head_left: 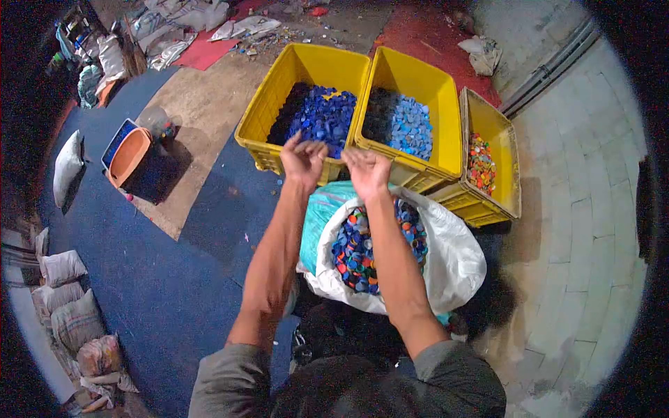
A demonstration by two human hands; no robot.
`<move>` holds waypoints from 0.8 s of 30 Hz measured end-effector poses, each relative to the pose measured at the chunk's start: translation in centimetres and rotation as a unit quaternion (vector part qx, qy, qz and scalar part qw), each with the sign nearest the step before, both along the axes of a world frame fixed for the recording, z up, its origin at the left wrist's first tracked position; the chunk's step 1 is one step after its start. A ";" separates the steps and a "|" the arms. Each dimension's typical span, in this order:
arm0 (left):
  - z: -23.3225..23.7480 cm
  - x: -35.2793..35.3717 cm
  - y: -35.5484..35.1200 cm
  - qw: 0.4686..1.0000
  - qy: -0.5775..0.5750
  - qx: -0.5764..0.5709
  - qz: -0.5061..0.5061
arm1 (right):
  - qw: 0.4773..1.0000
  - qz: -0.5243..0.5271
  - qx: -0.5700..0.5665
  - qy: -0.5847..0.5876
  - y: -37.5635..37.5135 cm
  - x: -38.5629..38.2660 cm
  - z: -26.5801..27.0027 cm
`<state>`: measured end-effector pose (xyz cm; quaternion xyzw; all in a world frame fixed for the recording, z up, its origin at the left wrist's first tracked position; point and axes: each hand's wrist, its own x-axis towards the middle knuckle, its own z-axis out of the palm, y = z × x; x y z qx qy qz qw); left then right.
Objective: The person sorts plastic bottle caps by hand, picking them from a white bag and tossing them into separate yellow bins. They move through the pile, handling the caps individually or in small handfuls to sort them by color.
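Observation:
My left hand (304, 161) is raised at the front rim of a yellow crate (272, 147) that holds dark blue bottle caps (322, 115). Its fingers are loosely bent and apart, with nothing visible in them. Close beside it, my right hand (369, 171) hovers near the front left corner of a second yellow crate (446, 167), which holds light blue caps (411, 125). The fingers there point left, slightly spread, and I see no cap between them. Below both arms stands an open white sack (453, 261) full of mixed-colour bottle caps (352, 254).
A third yellow crate (505, 150) with orange and mixed caps (481, 164) stands by the wall at right. Teal sacking (317, 233) lies against the white sack. Leftward are an orange basin (130, 157), a white bag (67, 169) and several stacked sacks (75, 320).

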<state>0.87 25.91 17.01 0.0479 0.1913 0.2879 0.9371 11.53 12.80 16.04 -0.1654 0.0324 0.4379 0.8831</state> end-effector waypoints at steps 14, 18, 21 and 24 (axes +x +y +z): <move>-14.9 -14.2 -20.8 0.851 0.457 0.235 -0.113 | 0.885 -0.049 -0.438 -0.146 -24.6 -10.9 -8.0; -17.6 -15.1 -27.0 0.773 0.520 0.350 -0.102 | 0.788 -0.023 -0.538 -0.298 -30.6 -14.5 -12.9; -15.5 -13.2 -29.0 0.729 0.540 0.411 -0.093 | 0.751 -0.024 -0.552 -0.360 -33.5 -15.9 -15.3; -16.6 -11.6 -29.5 0.654 0.554 0.514 -0.043 | 0.732 -0.004 -0.561 -0.386 -34.2 -16.1 -13.5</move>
